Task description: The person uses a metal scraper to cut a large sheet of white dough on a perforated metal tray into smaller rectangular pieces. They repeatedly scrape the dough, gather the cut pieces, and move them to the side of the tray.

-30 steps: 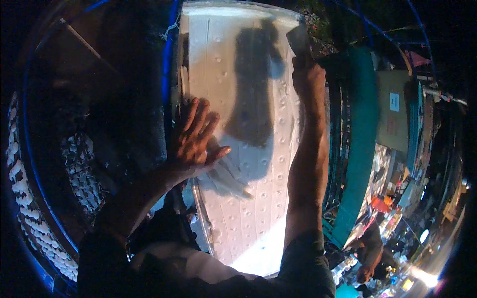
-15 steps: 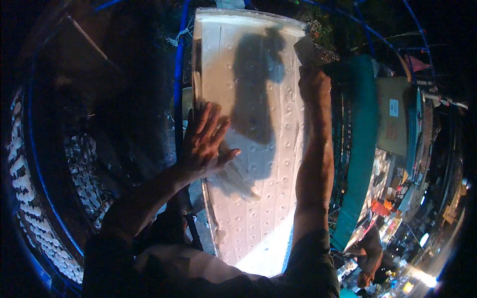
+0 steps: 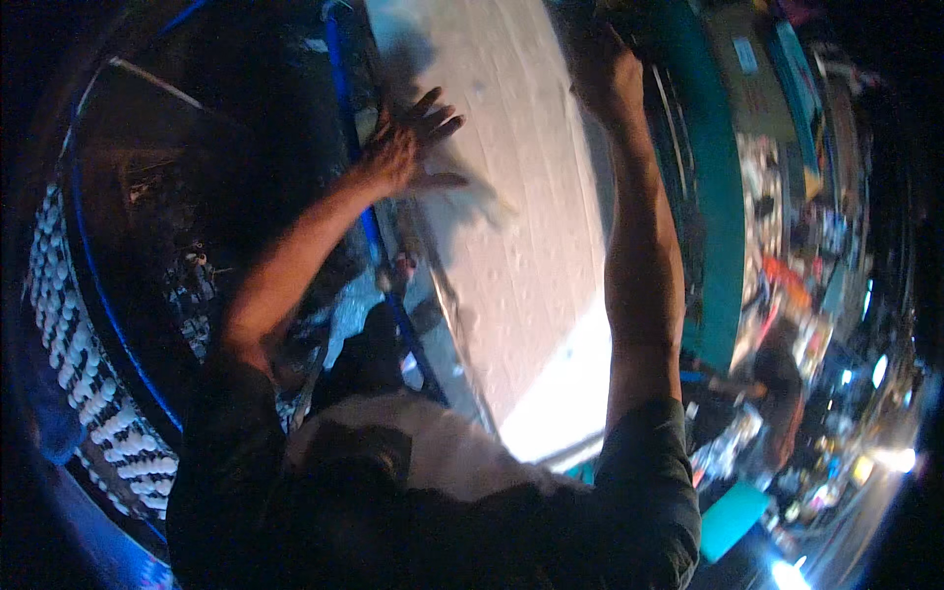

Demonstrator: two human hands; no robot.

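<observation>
Left hand has spread its fingers wider, over the left edge of the pale dimpled panel lying between both hands; right hand curled by its right edge, contents too dark to tell.

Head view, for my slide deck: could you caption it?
Left hand spread at the left edge of a pale panel; right hand by its right edge.

Panel: pinkish cream, faintly dimpled in rows, glaring white toward its lower end. Long board: teal green. Pole: vivid blue. Sleeve: near-black. Cardboard: dull brown, pale label. Rounded pieces: white, in rows. Blurred item: apparently orange-red. Blocky piece: turquoise.
</observation>
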